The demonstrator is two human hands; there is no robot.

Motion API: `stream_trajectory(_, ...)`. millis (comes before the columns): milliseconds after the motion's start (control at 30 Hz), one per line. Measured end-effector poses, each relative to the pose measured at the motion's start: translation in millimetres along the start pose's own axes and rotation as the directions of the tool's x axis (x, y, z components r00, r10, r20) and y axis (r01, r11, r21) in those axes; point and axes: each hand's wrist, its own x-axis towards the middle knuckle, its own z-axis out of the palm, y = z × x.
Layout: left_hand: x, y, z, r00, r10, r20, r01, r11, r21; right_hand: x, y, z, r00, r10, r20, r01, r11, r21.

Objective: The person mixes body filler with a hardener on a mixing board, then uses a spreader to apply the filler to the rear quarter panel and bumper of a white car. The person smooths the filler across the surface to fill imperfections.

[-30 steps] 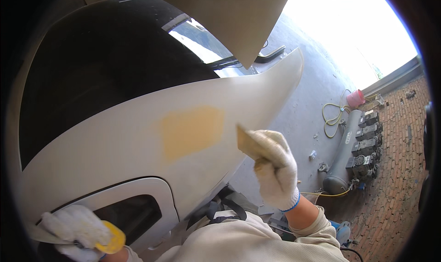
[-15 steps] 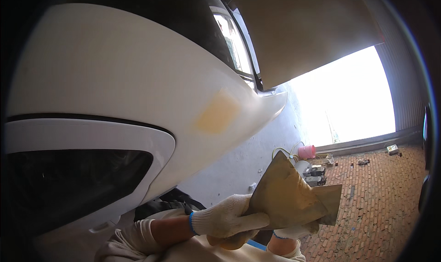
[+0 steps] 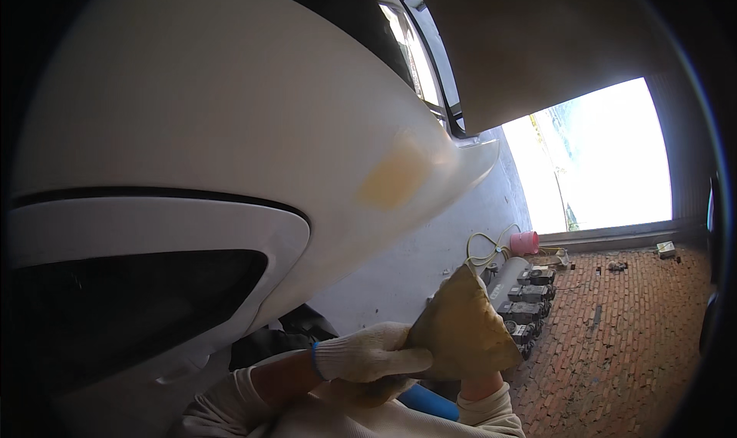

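Observation:
My left hand [image 3: 372, 353], in a white knit glove with a blue cuff edge, is closed on a putty spreader [image 3: 461, 330]. The spreader is a flat, roughly triangular blade, smeared tan and yellow, with a ragged crust along its right edge. Behind its lower right corner shows my right wrist [image 3: 480, 386]; the right hand itself is hidden by the blade. Below my left hand is a brownish-yellow shape [image 3: 361, 393], too covered to name. Ahead, a yellow putty patch [image 3: 396, 178] lies on the white car body [image 3: 192, 108], apart from both hands.
The car's side window [image 3: 138, 284] is at lower left. A grey tank with dark motors [image 3: 526, 311], a yellow hose [image 3: 474, 246] and a pink bucket [image 3: 524, 243] stand by the brick surface [image 3: 614, 330] at right. A brown panel [image 3: 545, 46] hangs at upper right.
The second plate that showed behind the spreader's right side is out of sight, as is my right glove. The spreader sits slightly lower. The view has shifted, showing more of the tank and motors.

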Motion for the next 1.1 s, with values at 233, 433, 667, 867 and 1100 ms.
stream_trajectory(233,-118,-19,-5,0.648,0.689,-0.325,-0.145,0.531,0.835,58,-13,19,0.93,-0.365,0.047,0.27,0.591,-0.76)
stream_trajectory(433,-176,-51,5,-0.113,0.888,-0.446,0.115,0.457,0.882,133,-41,68,0.519,-0.617,0.591,0.65,-0.164,-0.742)
stream_trajectory(667,-170,-72,0,-0.078,0.889,-0.452,0.088,0.458,0.885,122,-18,77,0.492,-0.519,0.7,0.727,-0.197,-0.657)
stream_trajectory(867,-165,-81,-1,0.139,0.803,-0.58,-0.169,0.596,0.785,91,-8,68,0.536,-0.419,0.733,0.782,-0.082,-0.618)
stream_trajectory(1100,-160,-100,1,0.065,0.739,-0.67,-0.126,0.672,0.729,91,-28,38,0.793,-0.523,0.313,0.513,0.297,-0.805)
